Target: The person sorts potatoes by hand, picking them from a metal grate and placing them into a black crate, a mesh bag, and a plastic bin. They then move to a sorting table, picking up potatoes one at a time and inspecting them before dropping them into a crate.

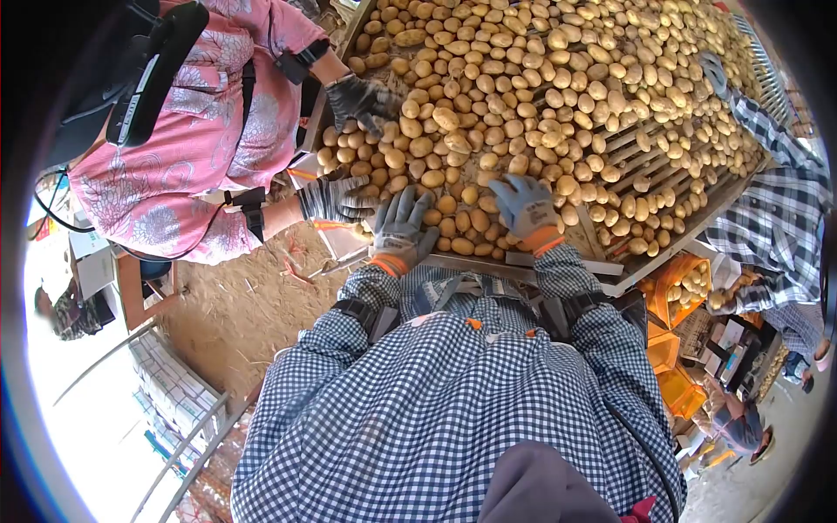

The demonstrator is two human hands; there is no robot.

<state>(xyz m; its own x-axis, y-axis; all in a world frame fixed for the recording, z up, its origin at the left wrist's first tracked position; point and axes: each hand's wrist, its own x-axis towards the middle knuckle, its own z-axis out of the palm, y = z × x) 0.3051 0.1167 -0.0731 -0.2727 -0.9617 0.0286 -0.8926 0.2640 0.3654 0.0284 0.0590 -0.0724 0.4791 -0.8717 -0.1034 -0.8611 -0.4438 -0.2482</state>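
Many potatoes (471, 126) are spread over a slatted sorting table (641, 161). My left hand (403, 228), in a grey glove with an orange cuff, lies palm down at the table's near edge, its fingers spread against potatoes. To its right, my right hand (526, 207) wears the same kind of glove and rests on the potatoes with its fingers apart. Between both hands sits a small group of potatoes (462, 220). Neither hand has a potato gripped in its fingers as far as shows.
At the left stands a person in a pink patterned top (200, 131), with both gloved hands at the potatoes. A person in a checked shirt (772, 218) is on the right, beside orange crates (663, 349). A metal railing (196, 436) stands at the lower left.
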